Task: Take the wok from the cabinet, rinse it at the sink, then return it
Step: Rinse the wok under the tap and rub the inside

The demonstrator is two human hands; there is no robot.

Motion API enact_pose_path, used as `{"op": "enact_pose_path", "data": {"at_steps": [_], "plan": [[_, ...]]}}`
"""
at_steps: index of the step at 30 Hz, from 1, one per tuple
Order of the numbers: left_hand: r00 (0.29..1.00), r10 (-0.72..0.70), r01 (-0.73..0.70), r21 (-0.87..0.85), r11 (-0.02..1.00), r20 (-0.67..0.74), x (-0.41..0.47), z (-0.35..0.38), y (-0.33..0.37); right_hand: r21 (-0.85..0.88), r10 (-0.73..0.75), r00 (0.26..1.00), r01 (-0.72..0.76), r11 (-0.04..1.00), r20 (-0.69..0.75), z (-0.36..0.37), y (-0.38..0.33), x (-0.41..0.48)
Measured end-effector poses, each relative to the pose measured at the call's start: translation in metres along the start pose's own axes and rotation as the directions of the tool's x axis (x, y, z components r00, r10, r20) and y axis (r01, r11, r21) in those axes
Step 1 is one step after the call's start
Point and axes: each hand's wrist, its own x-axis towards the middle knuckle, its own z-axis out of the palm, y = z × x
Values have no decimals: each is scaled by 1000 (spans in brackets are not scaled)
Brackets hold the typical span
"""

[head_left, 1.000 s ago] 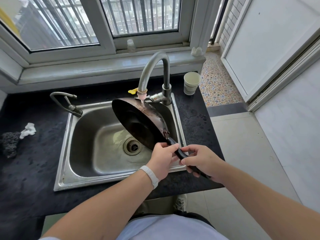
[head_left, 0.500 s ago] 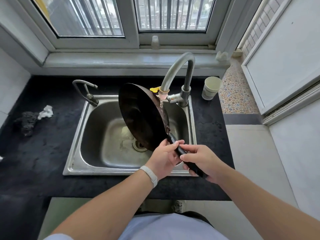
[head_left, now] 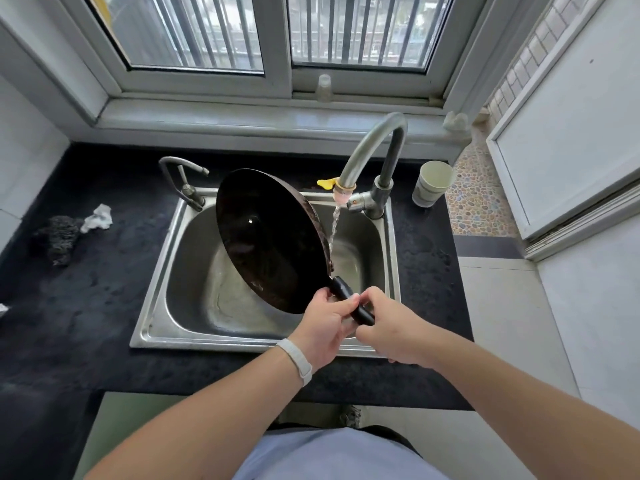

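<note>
Sink (head_left: 156, 306) beneath tilted wok (head_left: 266, 233), left hand (head_left: 323, 327) and right hand (head_left: 391, 330) around handle (head_left: 346, 294).

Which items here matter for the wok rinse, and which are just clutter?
In use:
- wok, gripped by its handle in left hand and right hand
- sink
- running tap

Lying about:
- paper cup
- small tap
- dark scourer
- crumpled tissue
- bottle on the sill
</note>
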Motion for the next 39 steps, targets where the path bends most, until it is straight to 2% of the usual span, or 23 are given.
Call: {"op": "enact_pose_path", "data": {"at_steps": [2,8,12,16,23,29,33,39], "plan": [[1000,13,-13,8,1000,-14,-2,-2,0,20,-35,999,35,999,-15,4,1,-1],[995,103,-103,57,993,5,-6,-13,6,289,-150,989,142,947,5,9,-11,-7],[993,57,-49,-72,996,100,-8,-23,13,424,-164,986,137,895,26,15,-15,-10],[983,-8,33,-137,990,184,-5,-29,23,476,-138,989,99,874,47,21,-15,-10],[992,-30,48,-152,987,122,-8,-32,21,551,-128,985,44,833,114,28,-11,-7],[996,13,-7,-62,998,93,-14,-38,17,540,-27,948,-156,827,316,23,-11,0],[995,12,-8,-35,999,98,-16,-38,21,542,-15,958,-149,827,287,30,-21,2],[994,3,0,-33,999,105,-18,-42,28,627,-36,954,-167,761,298,35,-26,-2]]}}
